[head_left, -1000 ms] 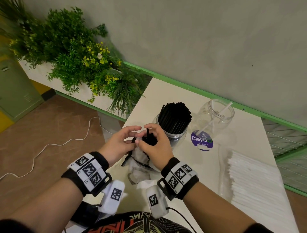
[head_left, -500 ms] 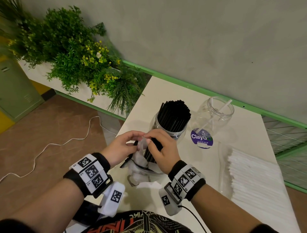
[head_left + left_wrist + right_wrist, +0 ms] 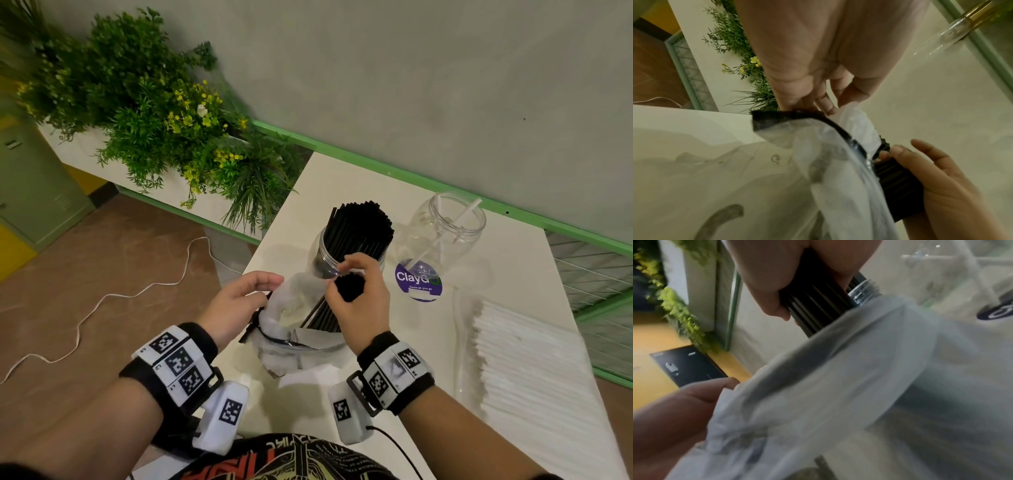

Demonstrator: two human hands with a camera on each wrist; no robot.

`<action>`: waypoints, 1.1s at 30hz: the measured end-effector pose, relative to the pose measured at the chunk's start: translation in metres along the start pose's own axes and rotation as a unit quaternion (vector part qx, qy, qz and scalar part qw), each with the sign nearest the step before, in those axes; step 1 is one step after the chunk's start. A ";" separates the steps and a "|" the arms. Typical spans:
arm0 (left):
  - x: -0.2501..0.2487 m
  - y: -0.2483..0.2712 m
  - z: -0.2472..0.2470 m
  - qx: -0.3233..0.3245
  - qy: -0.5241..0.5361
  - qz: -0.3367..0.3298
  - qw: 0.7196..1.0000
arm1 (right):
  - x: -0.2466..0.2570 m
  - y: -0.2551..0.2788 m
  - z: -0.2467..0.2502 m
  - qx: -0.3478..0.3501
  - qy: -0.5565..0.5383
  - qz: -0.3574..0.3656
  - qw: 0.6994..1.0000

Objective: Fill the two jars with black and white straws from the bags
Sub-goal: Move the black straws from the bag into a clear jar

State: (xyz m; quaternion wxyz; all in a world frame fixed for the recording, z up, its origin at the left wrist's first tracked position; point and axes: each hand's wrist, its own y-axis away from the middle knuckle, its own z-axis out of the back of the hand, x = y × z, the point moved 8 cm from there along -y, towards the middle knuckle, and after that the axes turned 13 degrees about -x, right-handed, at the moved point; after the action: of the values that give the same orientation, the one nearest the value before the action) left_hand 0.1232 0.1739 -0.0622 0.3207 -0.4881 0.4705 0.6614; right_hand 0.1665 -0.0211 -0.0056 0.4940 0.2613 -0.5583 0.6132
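On the desk (image 3: 428, 342), left hand (image 3: 236, 305) fingers pinch the bag (image 3: 291, 308) mouth; right hand (image 3: 359, 301) fingers curl round its black straws (image 3: 349, 286). Beyond, one jar (image 3: 323, 260) packed black, another jar (image 3: 445, 233) holding one white straw (image 3: 459, 219).

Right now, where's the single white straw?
In the head view, the white straw leans inside the clear jar at the table's far side, right of the jar of black straws.
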 end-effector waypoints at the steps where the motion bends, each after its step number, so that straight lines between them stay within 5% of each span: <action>1: 0.000 0.002 -0.002 0.003 0.003 0.007 1.000 | -0.002 0.001 0.001 -0.009 -0.008 -0.013 1.000; 6: 0.000 0.011 -0.024 0.066 -0.040 -0.023 0.997 | 0.004 0.005 -0.001 -0.015 -0.038 -0.017 0.999; 11: 0.016 0.018 -0.063 0.156 -0.153 -0.062 0.974 | -0.014 0.003 0.010 -0.085 -0.103 -0.098 0.986; 19: 0.022 0.011 -0.083 0.164 -0.159 -0.076 0.971 | -0.036 0.015 0.013 -0.076 -0.147 -0.179 0.970; 26: 0.008 0.000 -0.055 0.059 -0.205 -0.170 0.962 | -0.039 0.009 0.028 -0.049 -0.136 -0.153 0.978; 33: 0.018 0.025 -0.062 0.125 -0.311 -0.212 0.918 | -0.081 0.024 0.015 -0.041 -0.085 -0.252 0.963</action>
State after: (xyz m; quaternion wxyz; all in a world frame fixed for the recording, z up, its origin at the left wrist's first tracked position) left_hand 0.1166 0.1063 -0.0763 0.6423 -0.3021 0.3114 0.6318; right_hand 0.1719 -0.0578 -0.0828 0.5934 0.4244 -0.5391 0.4208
